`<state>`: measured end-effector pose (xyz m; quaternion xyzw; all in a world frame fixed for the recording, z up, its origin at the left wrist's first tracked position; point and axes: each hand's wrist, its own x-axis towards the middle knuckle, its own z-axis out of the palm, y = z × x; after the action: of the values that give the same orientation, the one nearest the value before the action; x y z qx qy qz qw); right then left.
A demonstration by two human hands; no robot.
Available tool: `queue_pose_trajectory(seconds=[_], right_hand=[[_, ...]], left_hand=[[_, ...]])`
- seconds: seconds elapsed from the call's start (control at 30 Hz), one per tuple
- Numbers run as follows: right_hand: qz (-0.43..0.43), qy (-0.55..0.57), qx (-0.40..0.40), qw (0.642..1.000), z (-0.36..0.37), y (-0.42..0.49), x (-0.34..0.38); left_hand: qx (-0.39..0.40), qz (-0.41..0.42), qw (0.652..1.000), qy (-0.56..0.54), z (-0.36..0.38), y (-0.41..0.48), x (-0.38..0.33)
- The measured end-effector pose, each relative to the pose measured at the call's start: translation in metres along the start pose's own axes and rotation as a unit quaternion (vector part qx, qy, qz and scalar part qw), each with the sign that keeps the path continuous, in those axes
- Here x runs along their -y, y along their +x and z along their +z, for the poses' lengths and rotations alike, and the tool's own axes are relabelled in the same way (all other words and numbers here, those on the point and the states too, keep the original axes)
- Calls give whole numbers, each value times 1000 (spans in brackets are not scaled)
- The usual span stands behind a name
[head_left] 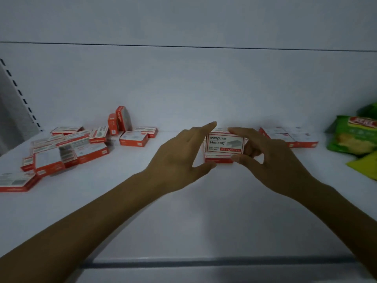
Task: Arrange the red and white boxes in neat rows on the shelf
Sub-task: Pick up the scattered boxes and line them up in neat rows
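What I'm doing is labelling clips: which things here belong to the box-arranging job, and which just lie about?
Job: top box, box under it, jumbled boxes at left, boxes at right, shelf, left hand, right hand.
Lying about: green snack packets, slotted upright.

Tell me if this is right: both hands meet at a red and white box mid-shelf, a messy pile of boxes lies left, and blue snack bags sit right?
Not quite: the head view shows the snack bags on the right are green, not blue. The left hand and right hand do meet at the box mid-shelf, with the messy pile to the left.
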<state>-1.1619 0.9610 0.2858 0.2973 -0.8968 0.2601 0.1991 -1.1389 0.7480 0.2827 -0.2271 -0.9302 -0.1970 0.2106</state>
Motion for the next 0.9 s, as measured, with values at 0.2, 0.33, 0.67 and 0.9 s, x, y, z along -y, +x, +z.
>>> queue_pose_trajectory(seconds=[0.2, 0.33, 0.67, 0.9], right_hand=[[29, 12, 38, 999, -31, -14, -53], [48, 16, 94, 994, -39, -14, -83], [47, 43, 211, 975, -22, 7, -106], [46, 74, 129, 988, -9, 0, -111]], left_hand=[[0, 34, 999, 31, 38, 29, -27], [70, -34, 995, 70, 63, 44, -31], [146, -95, 982, 72, 85, 40, -30], [147, -97, 982, 64, 86, 42, -27]])
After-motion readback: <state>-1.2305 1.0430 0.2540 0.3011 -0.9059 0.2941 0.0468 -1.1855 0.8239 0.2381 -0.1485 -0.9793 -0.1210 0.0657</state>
